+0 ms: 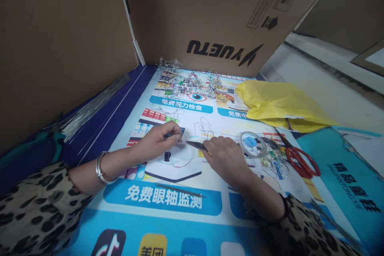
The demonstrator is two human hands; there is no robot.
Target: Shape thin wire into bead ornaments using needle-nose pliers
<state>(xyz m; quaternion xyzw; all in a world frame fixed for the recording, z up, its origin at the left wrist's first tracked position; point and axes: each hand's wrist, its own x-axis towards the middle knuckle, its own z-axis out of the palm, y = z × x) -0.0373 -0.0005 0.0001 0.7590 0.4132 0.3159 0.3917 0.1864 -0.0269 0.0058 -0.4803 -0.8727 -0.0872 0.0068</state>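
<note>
right hand (pixel 225 158) closed around pliers (pixel 196 145), nose pointing left toward left hand (pixel 163 139), which pinches thin wire (pixel 193 155); wire curves between hands, nearer left.

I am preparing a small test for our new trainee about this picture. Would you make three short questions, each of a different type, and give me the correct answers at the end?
1. Which hand holds the dark pointed tool?
2. True or false: in the picture, the red-handled scissors lie to the right of that tool.
3. Fill the gap: the cardboard box at the back shows the upside-down word ____ in large black letters.

Key:
1. The right hand.
2. True.
3. YUETU.
</note>
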